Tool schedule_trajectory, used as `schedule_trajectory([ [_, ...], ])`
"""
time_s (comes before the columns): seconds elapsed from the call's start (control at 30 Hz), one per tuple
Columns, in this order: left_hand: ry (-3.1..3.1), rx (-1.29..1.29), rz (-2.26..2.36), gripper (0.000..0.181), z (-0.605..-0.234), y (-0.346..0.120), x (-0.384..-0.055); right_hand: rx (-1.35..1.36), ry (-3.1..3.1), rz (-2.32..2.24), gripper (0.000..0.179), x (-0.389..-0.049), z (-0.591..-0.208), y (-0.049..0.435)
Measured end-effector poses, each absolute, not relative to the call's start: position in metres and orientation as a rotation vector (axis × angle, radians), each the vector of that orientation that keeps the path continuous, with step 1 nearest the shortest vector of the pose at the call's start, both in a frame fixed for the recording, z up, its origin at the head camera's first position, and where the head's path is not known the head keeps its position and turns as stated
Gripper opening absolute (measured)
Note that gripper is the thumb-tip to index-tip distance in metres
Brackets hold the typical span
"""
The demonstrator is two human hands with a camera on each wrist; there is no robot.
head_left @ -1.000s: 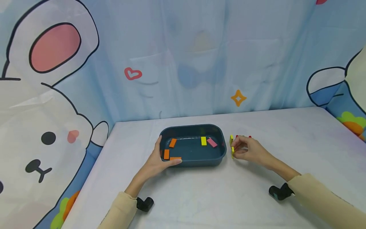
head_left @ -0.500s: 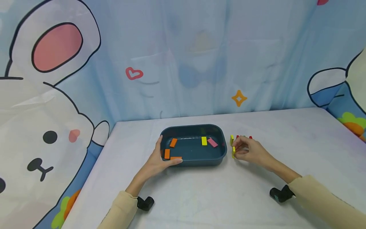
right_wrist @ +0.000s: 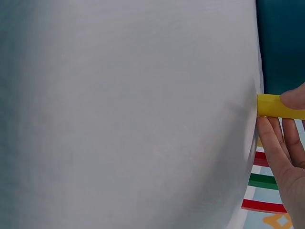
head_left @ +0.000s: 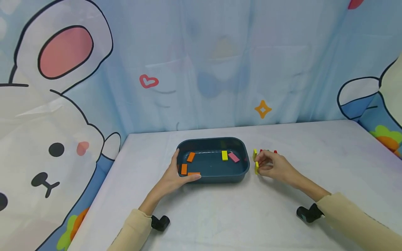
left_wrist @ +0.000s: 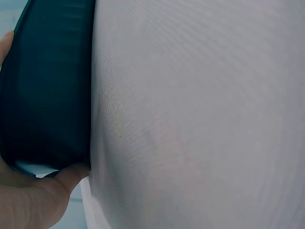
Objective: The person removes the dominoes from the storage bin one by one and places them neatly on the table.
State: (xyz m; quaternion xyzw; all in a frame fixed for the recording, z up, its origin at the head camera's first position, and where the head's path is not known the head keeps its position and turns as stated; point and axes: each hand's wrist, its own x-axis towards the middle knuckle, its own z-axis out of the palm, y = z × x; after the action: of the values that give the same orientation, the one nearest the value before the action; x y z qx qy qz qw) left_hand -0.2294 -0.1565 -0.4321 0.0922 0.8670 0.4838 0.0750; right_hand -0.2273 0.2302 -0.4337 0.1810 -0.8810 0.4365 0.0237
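A dark teal plastic basin (head_left: 216, 179) stands on the white-covered table. My left hand (head_left: 172, 177) holds its left end, thumb over the front rim and fingers at the left side. Inside lie three orange blocks (head_left: 191, 157), a yellow block (head_left: 224, 155) and a pink block (head_left: 233, 157). To the right of the basin, my right hand (head_left: 276, 168) pinches a yellow block (right_wrist: 269, 106) between thumb and fingers. This block stands upright, its lower end at the table. Another upright yellow block (head_left: 255, 153) is just behind it.
Behind my right hand stand red blocks (head_left: 275, 151), partly hidden. The right wrist view also shows a green block (right_wrist: 263, 181) between red ones. A cartoon-printed blue curtain (head_left: 188, 87) hangs along the table's back edge.
Both hands and the blocks stay in place on the table. Only the head view has shifted very slightly.
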Motion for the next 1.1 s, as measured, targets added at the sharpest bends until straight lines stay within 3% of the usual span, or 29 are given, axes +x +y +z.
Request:
schedule_trajectory([
  [0.73, 2.595, 0.287, 1.445, 0.135, -0.436, -0.155, -0.230, 0.496, -2.754, 1.291, 0.045, -0.213, -0.428, 0.230],
  [1.1, 2.595, 0.291, 1.446, 0.133, -0.431, -0.157, -0.230, 0.541, -2.731, 1.183, 0.046, -0.205, -0.387, 0.239],
])
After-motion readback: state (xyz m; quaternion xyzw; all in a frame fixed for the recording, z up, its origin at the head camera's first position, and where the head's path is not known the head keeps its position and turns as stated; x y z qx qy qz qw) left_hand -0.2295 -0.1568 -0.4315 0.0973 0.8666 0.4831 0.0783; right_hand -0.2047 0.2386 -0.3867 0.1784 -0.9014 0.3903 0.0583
